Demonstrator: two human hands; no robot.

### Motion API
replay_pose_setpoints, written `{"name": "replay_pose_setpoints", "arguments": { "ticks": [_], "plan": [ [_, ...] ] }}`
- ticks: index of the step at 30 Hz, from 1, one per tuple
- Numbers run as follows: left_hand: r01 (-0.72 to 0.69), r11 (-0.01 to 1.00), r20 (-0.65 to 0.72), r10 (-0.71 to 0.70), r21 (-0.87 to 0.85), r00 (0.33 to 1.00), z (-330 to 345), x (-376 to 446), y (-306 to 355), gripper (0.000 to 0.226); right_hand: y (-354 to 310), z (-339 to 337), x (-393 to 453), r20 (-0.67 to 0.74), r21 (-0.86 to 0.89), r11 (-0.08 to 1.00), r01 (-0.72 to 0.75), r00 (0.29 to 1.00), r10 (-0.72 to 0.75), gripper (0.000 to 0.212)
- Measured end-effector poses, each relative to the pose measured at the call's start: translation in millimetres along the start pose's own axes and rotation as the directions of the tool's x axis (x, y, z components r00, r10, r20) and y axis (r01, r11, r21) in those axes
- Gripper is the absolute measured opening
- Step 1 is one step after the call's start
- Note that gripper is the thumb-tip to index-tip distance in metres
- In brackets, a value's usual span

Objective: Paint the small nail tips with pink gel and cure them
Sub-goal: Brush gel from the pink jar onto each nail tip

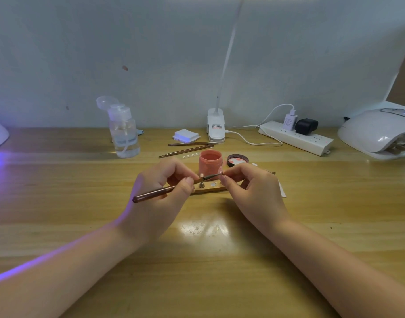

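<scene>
We see the left hand [164, 184] pinching a brown brush [164, 190] between thumb and curled fingers, handle trailing out to the left, bristle end reaching right. The right hand [249, 187] pinches a small nail tip [220, 171] at its fingertips, holding it up just in front of the open jar of pink gel [210, 163], likely so the brush can reach it steadily. The brush end meets the tip; whether gel is already on it is too small to tell.

A wooden holder [208, 188] lies on the table [208, 260] between the hands, with a small peg and a white dot on it, probably spots for parking tips. The jar lid [237, 159] sits just right of the jar.

The curing lamp [378, 131] waits at far right, well apart, so we judge painting is underway and curing not yet done.
</scene>
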State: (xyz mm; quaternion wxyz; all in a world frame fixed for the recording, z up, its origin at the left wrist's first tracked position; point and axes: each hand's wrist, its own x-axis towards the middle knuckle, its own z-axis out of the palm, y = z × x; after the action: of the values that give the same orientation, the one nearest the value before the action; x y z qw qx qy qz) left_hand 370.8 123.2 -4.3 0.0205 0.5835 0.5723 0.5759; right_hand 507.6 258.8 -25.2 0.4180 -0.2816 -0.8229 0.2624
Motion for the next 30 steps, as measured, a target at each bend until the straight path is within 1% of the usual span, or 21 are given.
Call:
{"name": "replay_pose_setpoints", "arguments": {
  "ticks": [2, 6, 9, 11, 14, 17, 19, 21, 23, 24, 27, 30],
  "plan": [
    [0.0, 1.0, -0.023, 0.0, -0.014, 1.0, -0.2, -0.5, 0.3, 0.015, 0.3, 0.1, 0.2, -0.002, -0.011, 1.0, 0.003, 1.0, -0.003, 0.004],
    [0.02, 1.0, -0.04, -0.02, 0.021, 0.999, 2.3, -0.4, -0.5, 0.009, 0.5, 0.1, 0.2, -0.011, -0.006, 1.0, 0.005, 1.0, -0.005, 0.003],
    [0.015, 1.0, -0.008, -0.015, 0.014, 1.0, 2.3, -1.2, -0.4, 0.014, 0.6, -0.2, 0.1, -0.013, -0.006, 1.0, 0.008, 1.0, -0.008, 0.002],
    [0.005, 1.0, -0.018, -0.005, -0.013, 1.0, 0.9, -1.3, 0.7, 0.019, 0.8, -0.2, 0.3, -0.013, -0.002, 1.0, 0.003, 1.0, -0.003, 0.002],
    [0.026, 1.0, -0.05, -0.027, -0.012, 0.998, 2.0, -0.7, 1.9, 0.009, 0.8, -0.1, 0.3, -0.01, 0.0, 1.0, -0.004, 1.0, 0.004, 0.003],
    [0.037, 0.999, -0.027, -0.037, 0.008, 0.999, 3.9, -1.3, 1.4, 0.01, 0.8, -0.2, 0.2, -0.012, 0.01, 1.0, -0.003, 1.0, 0.003, 0.003],
    [0.027, 1.0, -0.01, -0.027, -0.008, 1.0, 2.7, -2.6, 2.0, 0.013, 0.8, -0.3, 0.2, -0.009, 0.02, 1.0, -0.007, 1.0, 0.008, 0.004],
    [0.029, 0.999, -0.028, -0.03, -0.031, 0.999, 1.6, -2.9, 2.4, 0.015, 0.6, -0.3, 0.1, -0.013, 0.034, 0.999, -0.009, 1.0, 0.01, 0.003],
    [0.04, 0.998, -0.063, -0.042, -0.039, 0.997, 3.0, -2.3, 2.8, 0.008, 0.1, -0.4, -0.2, -0.018, 0.054, 0.999, -0.009, 1.0, 0.01, 0.003],
    [0.049, 0.998, -0.075, -0.052, -0.043, 0.996, 4.3, -2.0, 2.8, 0.008, -0.1, -0.4, -0.3, -0.018, 0.065, 0.998, -0.01, 1.0, 0.011, 0.004],
    [0.077, 0.995, -0.048, -0.08, -0.057, 0.996, 6.0, -1.8, 1.3, 0.01, -0.2, -0.8, -0.3, -0.015, 0.084, 0.996, -0.01, 1.0, 0.011, 0.005],
    [0.077, 0.994, -0.028, -0.079, -0.083, 0.996, 3.5, -2.7, 0.5, 0.011, -0.3, -1.1, -0.2, -0.01, 0.098, 0.995, -0.014, 1.0, 0.015, 0.006]
  ]
}}
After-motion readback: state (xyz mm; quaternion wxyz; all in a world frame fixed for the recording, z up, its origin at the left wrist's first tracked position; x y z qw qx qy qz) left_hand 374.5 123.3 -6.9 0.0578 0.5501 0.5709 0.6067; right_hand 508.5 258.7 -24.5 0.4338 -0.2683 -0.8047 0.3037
